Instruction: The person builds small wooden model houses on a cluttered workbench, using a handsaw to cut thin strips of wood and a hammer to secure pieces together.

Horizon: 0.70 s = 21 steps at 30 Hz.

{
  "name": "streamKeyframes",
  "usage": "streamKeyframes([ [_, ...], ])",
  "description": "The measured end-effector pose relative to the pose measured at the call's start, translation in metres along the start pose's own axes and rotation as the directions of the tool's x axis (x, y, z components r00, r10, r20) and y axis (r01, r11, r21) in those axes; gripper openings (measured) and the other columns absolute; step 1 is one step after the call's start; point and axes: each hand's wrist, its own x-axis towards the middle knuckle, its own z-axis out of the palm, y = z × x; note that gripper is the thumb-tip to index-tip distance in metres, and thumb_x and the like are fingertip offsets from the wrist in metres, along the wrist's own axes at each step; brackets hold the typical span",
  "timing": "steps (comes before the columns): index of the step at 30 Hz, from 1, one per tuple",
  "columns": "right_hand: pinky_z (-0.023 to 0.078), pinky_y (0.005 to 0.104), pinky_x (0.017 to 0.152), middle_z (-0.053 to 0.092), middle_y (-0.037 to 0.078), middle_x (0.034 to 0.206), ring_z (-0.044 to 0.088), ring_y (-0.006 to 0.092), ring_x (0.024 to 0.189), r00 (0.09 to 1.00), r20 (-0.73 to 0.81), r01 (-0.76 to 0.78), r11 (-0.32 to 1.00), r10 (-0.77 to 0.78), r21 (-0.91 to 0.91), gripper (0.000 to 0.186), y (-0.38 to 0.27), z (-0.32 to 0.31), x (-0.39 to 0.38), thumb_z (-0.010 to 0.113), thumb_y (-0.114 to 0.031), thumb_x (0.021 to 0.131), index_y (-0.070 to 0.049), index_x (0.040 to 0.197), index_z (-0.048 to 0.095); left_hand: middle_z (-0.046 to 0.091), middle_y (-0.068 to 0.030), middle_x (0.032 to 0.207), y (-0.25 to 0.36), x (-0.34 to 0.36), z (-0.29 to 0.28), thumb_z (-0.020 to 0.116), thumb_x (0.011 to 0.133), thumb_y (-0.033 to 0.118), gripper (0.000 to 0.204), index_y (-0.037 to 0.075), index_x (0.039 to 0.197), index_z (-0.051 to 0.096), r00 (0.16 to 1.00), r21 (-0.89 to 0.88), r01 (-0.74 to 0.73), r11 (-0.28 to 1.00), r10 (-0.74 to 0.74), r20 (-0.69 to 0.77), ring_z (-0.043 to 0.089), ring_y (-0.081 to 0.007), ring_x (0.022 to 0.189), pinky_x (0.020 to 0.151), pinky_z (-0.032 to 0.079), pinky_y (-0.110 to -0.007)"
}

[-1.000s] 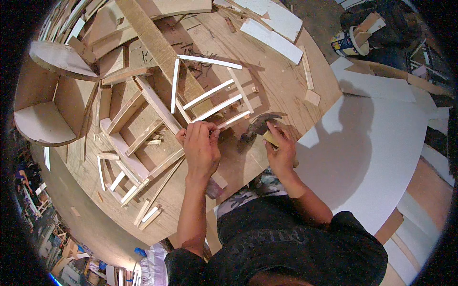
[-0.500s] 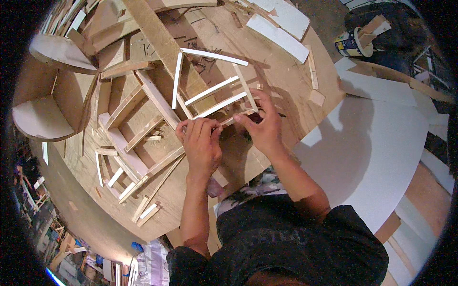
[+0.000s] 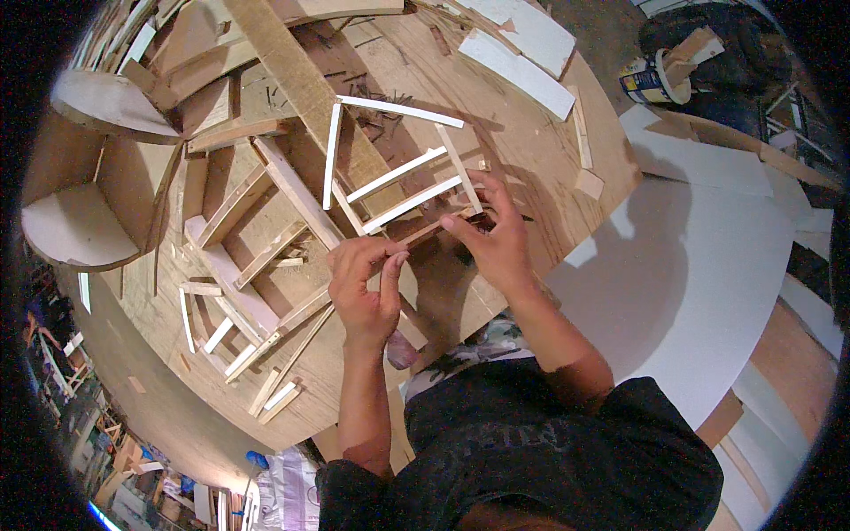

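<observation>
1. Light strip frame (image 3: pixel 413 204): just beyond both hands, overlapping the plank (image 3: pixel 305 84) in view; can't tell whether it rests on it.
2. Right hand (image 3: pixel 496 243): gripping the frame's near right corner, thumb nearest, fingers behind.
3. Left hand (image 3: pixel 361 288): fingers curled, thumb close to index, by the left end of a thin brown strip (image 3: pixel 423 233); can't tell if it's pinched.
4. Doing it well (my judgement): support both ends of the strip, keep the right grip firm but gentle, since thin pieces likely flex; line up ends before pressing, fingertips off the joint.
5. Surface: wooden tabletop (image 3: pixel 549 186), cluttered; dark nails (image 3: pixel 382 133) scattered past the frame (looks easy to snag on). Larger wooden frame (image 3: pixel 299 195) to the left, white offcuts (image 3: pixel 513 73) at the far edge.
6. Room: white sheet (image 3: pixel 602 310) right of the table, bucket (image 3: pixel 645 86) with wood scraps beyond, curved-edged box (image 3: pixel 80 226) far left, scrap piles lower left.
</observation>
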Motion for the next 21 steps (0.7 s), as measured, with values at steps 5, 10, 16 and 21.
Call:
streamKeyframes([
  [5, 0.055, 0.0352, 0.094, 0.077, 0.010, 0.112, 0.073, 0.0237, 0.105, 0.984, -0.177, -0.014, 0.989, -0.013, -0.149, 0.049, -0.007, -0.029, -0.020, 0.087, -0.026, 0.088, -0.009, 0.131, 0.068, 0.076, -0.0098, 0.096, 0.027, -0.010, 0.019, 0.080, 0.091, 0.000, 0.007, 0.000, 0.098, 0.079, 0.961, -0.334, 0.275, 0.901, -0.267, 0.073, 0.069, -0.0171, 0.089, 0.079, 0.054, -0.027],
  [10, 0.058, 0.0341, 0.089, 0.078, 0.014, 0.106, 0.074, 0.0243, 0.102, 0.936, 0.061, 0.350, 0.933, -0.346, -0.087, 0.017, -0.006, -0.066, -0.033, 0.083, -0.004, 0.085, -0.003, 0.101, 0.079, 0.075, -0.0090, 0.095, 0.058, -0.007, 0.060, 0.079, 0.094, 0.003, 0.006, 0.000, 0.099, 0.077, 0.867, -0.475, 0.498, 0.725, -0.402, 0.295, 0.067, -0.0151, 0.087, 0.078, 0.051, -0.027],
  [16, 0.060, 0.0370, 0.088, 0.081, 0.011, 0.102, 0.078, 0.0271, 0.098, 0.957, -0.095, 0.270, 0.962, -0.273, -0.049, 0.016, 0.008, -0.099, -0.034, 0.083, -0.005, 0.084, -0.007, 0.100, 0.080, 0.075, -0.0101, 0.095, 0.070, 0.005, 0.106, 0.078, 0.095, 0.003, 0.005, 0.000, 0.098, 0.077, 0.929, -0.467, 0.326, 0.822, -0.187, 0.320, 0.069, -0.0178, 0.087, 0.079, 0.053, -0.029],
  [21, 0.061, 0.0358, 0.081, 0.081, 0.011, 0.098, 0.078, 0.0241, 0.088, 0.952, -0.088, 0.292, 0.956, -0.293, -0.024, 0.015, 0.027, -0.124, -0.032, 0.083, -0.009, 0.086, -0.006, 0.100, 0.080, 0.076, -0.0114, 0.094, 0.066, 0.006, 0.135, 0.079, 0.093, 0.001, 0.009, 0.000, 0.101, 0.079, 0.942, -0.363, 0.173, 0.916, -0.047, 0.331, 0.071, -0.0208, 0.088, 0.080, 0.055, -0.031],
])
